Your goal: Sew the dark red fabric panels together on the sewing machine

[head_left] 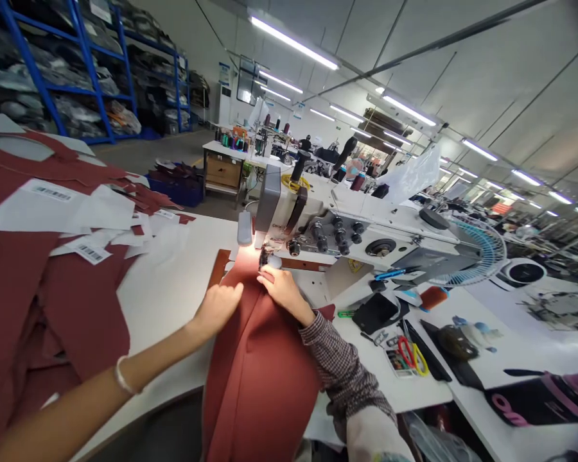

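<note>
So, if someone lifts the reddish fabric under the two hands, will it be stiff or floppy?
Probably floppy: the reddish fabric drapes toward the person in long folds. Pushed, it would likely buckle, as a crease already runs down near the right hand. Its far end might drag, since it reaches the sewing machine.

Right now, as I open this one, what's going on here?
A person is handling reddish-brown fabric at a sewing machine. The left hand is curled at the fabric's left side; the right hand pinches it close to the lit sewing area. The fabric's far end reaches that area, and the rest drapes toward the person. More reddish-brown pieces lie to the left.
</note>
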### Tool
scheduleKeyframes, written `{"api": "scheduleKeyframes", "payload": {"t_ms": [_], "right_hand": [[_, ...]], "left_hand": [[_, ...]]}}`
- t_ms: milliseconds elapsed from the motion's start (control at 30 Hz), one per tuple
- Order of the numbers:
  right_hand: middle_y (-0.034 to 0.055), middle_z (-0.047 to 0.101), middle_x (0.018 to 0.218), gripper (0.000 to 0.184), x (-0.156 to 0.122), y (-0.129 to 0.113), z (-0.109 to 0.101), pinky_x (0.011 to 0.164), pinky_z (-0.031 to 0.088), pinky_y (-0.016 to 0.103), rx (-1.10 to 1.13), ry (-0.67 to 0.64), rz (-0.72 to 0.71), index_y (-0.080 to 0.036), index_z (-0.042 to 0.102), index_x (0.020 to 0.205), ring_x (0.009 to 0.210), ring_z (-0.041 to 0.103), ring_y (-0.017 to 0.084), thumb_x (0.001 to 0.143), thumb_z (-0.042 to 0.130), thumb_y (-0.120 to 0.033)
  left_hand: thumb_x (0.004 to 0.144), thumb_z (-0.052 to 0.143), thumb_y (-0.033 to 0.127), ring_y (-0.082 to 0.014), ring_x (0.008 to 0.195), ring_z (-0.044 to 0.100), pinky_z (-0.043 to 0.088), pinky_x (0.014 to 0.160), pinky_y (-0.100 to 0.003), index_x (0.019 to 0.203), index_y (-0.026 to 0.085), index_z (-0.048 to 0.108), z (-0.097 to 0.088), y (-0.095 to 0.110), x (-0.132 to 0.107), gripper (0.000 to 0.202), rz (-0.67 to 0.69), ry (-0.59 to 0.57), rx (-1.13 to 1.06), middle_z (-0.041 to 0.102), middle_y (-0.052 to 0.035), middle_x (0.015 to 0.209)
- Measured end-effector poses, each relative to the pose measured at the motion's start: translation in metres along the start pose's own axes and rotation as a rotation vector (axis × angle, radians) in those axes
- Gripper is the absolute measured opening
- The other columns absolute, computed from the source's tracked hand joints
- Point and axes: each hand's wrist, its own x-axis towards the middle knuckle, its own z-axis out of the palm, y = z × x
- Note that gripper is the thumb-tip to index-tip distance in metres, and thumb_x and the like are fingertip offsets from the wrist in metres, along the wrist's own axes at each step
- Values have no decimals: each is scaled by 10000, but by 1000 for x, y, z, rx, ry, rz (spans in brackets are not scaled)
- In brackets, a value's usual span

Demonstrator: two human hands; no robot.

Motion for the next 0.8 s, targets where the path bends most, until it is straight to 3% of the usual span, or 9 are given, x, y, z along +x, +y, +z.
{"api": "scheduleKeyframes", "payload": {"t_ms": [100, 167, 300, 400, 467, 533, 633, 700, 800], "right_hand": [[40, 718, 908, 161, -4, -11, 3, 693, 376, 252, -67, -11, 34, -193, 657, 997, 769, 636, 170, 997, 572, -329], [34, 683, 847, 182, -6, -14, 4, 662, 329, 259, -95, 2, 86, -174, 623, 939, 692, 562, 147, 1004, 559, -332], [-22, 531, 686, 294, -2, -11, 6, 643, 312, 248, 105, -47, 105, -167, 511, 718, 629, 413, 105, 970, 572, -305], [-20, 539, 705, 294, 11, -7, 7, 670, 395, 221, 524, -240, 95, -161, 507, 690, 664, 445, 98, 951, 548, -290], [-3, 586, 732, 266, 22, -6, 6, 703, 438, 228, 623, -295, 141, -156, 548, 710, 686, 494, 106, 944, 547, -284], [15, 609, 714, 298, 32, -8, 3, 714, 440, 245, 411, -228, 172, -159, 565, 674, 686, 527, 125, 935, 574, -303], [59, 664, 742, 305, 34, -12, -3, 714, 414, 279, -35, -16, 206, -177, 629, 687, 720, 587, 176, 920, 602, -371], [78, 710, 831, 255, 30, -10, -6, 728, 413, 293, -122, 91, 263, -200, 686, 799, 777, 625, 205, 920, 590, -404], [70, 725, 885, 189, 25, 0, -9, 757, 430, 298, -69, 141, 299, -210, 685, 839, 812, 635, 209, 904, 594, -362]], "left_hand": [[842, 418, -61, -245, 650, 657, 485, 613, -362, 788, 120, 657, 7, 29, -11, 304, -3, 13, 32, 666, -105, 687], [879, 412, -45, -259, 826, 697, 541, 750, -392, 1009, 82, 688, 16, 34, -15, 331, 78, 115, 22, 721, -153, 905], [958, 411, 29, -252, 1189, 653, 477, 1101, -391, 1459, 68, 475, 43, 14, -18, 507, 317, 485, -79, 669, -178, 1303], [969, 403, 21, -231, 1320, 587, 424, 1188, -384, 1536, 145, 403, 54, -10, -13, 581, 383, 575, -169, 660, -133, 1351], [978, 412, 28, -243, 1366, 552, 439, 1189, -426, 1510, 167, 447, 57, -23, -1, 551, 425, 607, -257, 665, -133, 1350], [995, 407, 51, -252, 1381, 538, 451, 1181, -490, 1471, 183, 495, 58, -30, 14, 502, 459, 631, -356, 678, -133, 1332], [1020, 398, 103, -259, 1391, 523, 434, 1187, -545, 1410, 184, 556, 63, -34, 33, 428, 478, 632, -417, 683, -125, 1329], [1026, 411, 126, -267, 1385, 523, 425, 1193, -541, 1366, 171, 592, 66, -32, 38, 388, 454, 607, -397, 675, -122, 1345], [1029, 413, 141, -263, 1352, 548, 435, 1187, -514, 1321, 173, 626, 66, -27, 38, 363, 402, 576, -389, 683, -111, 1326]]}}
